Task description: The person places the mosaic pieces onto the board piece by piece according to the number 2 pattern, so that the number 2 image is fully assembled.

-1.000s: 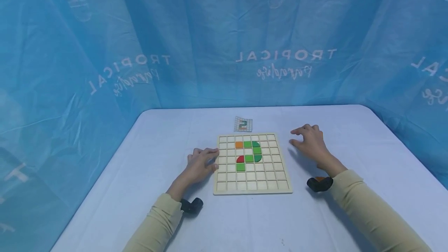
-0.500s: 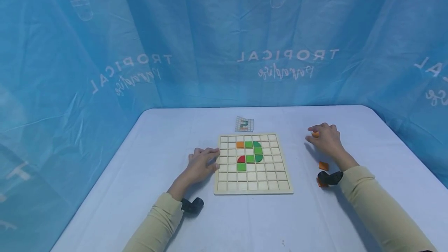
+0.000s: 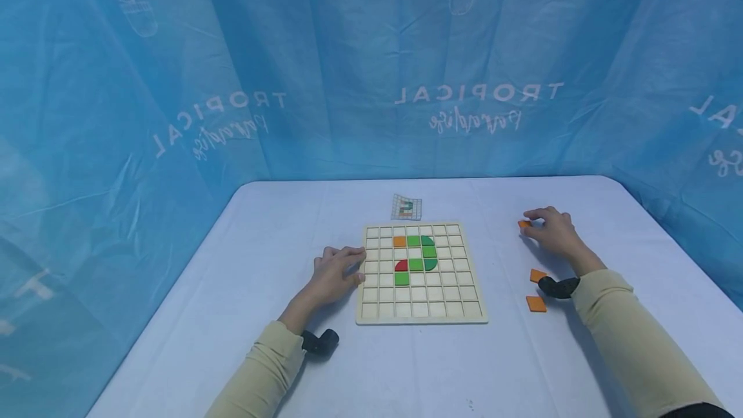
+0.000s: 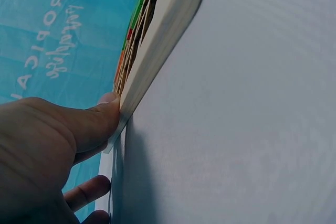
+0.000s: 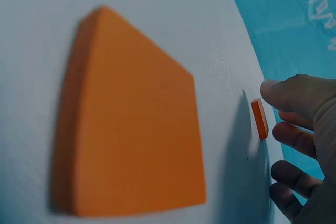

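A square, cream grid board (image 3: 447,309) lies in the middle of the table. Set in its cells are several green pieces (image 3: 415,264), an orange square (image 3: 400,241) and a red quarter-round piece (image 3: 402,266). My left hand (image 3: 329,277) touches the board's left edge with thumb and index fingertips, apart from each other; the left wrist view shows the thumb (image 4: 97,121) at the rim. At the right, my right hand (image 3: 554,233) has thumb and index finger spread around an orange square tile (image 3: 524,225). That tile (image 5: 260,119) lies on the table, fingertips close beside it.
Two more orange square tiles (image 3: 536,304) lie near the right wrist; one tile (image 5: 142,124) looms large in the right wrist view. A small printed pattern card (image 3: 406,208) lies behind the board. Blue curtain (image 3: 371,140) hangs beyond the white table (image 3: 418,366).
My right hand has moved rightward, away from the board's right side, to the back orange tile. The two nearer orange tiles have come into view from under the wrist. The left hand stays put.
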The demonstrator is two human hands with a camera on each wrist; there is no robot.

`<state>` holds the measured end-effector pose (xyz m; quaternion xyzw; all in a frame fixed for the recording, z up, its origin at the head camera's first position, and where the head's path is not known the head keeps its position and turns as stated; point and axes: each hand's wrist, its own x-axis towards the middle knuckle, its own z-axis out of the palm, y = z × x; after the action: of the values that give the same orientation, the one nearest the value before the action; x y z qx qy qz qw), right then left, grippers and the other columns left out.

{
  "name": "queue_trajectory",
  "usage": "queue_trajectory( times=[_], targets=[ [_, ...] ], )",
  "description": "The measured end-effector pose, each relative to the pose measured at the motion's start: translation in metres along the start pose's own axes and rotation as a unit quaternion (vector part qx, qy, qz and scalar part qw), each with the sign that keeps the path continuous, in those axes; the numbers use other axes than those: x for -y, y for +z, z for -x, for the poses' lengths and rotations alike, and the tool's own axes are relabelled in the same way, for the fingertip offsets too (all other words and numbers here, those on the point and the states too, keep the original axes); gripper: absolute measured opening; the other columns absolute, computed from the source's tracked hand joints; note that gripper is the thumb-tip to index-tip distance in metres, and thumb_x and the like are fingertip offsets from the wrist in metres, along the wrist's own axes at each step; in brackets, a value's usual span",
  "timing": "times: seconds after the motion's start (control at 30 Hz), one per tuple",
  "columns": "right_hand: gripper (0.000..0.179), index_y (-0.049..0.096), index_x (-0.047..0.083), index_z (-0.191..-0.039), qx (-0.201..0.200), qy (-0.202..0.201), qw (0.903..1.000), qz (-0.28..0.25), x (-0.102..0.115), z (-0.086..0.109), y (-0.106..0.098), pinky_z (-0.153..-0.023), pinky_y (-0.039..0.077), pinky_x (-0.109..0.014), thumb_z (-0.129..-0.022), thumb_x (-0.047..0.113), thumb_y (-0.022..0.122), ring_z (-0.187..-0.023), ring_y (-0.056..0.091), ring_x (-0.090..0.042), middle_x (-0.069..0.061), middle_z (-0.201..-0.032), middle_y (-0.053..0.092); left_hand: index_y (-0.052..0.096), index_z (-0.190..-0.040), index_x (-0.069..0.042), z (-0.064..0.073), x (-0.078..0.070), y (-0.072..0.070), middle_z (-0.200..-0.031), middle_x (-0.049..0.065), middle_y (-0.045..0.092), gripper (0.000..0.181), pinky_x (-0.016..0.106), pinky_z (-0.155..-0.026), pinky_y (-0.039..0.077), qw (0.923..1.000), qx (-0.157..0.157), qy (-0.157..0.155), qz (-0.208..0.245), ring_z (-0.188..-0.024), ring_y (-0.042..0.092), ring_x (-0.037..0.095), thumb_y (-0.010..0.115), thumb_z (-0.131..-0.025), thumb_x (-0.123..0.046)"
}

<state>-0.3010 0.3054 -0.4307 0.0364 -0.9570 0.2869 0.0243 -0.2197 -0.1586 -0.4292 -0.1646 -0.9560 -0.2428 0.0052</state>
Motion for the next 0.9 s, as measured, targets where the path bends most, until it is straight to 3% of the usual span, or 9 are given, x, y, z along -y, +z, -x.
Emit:
queue_trajectory(
  times=[0.4,0.7,0.9],
  targets=[
    [0.046,0.052,-0.002,-0.133,0.046,0.03,0.9985,0.001,-0.006,-0.005,-0.001,-0.083,0.036,-0.056,-0.094,0.019,0.061,-0.11,0.031,-0.044,-0.027,-0.134,0.041,0.056,-0.135,-0.01,0.0,0.001,0.001,-0.14,-0.002,0.05,0.049,0.042,-0.084,0.029,1.0,-0.003,0.002,0.0,-0.115,0.039,0.023,0.067,-0.09,-0.027],
    [0.043,0.057,-0.005,-0.128,0.027,0.005,0.9995,0.014,-0.008,-0.003,0.001,-0.081,0.033,-0.055,-0.091,0.017,0.062,-0.107,0.031,-0.045,-0.027,-0.124,0.045,0.056,-0.135,-0.01,0.0,0.001,0.001,-0.14,-0.002,0.05,0.05,0.042,-0.082,0.029,1.0,-0.003,0.006,-0.002,-0.114,0.039,0.023,0.067,-0.09,-0.027],
    [0.042,0.058,-0.005,-0.126,0.019,0.011,0.9997,0.006,-0.012,-0.001,0.003,-0.083,0.032,-0.056,-0.091,0.018,0.064,-0.108,0.031,-0.045,-0.027,-0.12,0.046,0.056,-0.135,-0.01,-0.001,0.001,0.001,-0.141,-0.002,0.049,0.05,0.042,-0.083,0.029,1.0,-0.004,0.007,-0.002,-0.113,0.039,0.024,0.067,-0.09,-0.027]
  ],
)
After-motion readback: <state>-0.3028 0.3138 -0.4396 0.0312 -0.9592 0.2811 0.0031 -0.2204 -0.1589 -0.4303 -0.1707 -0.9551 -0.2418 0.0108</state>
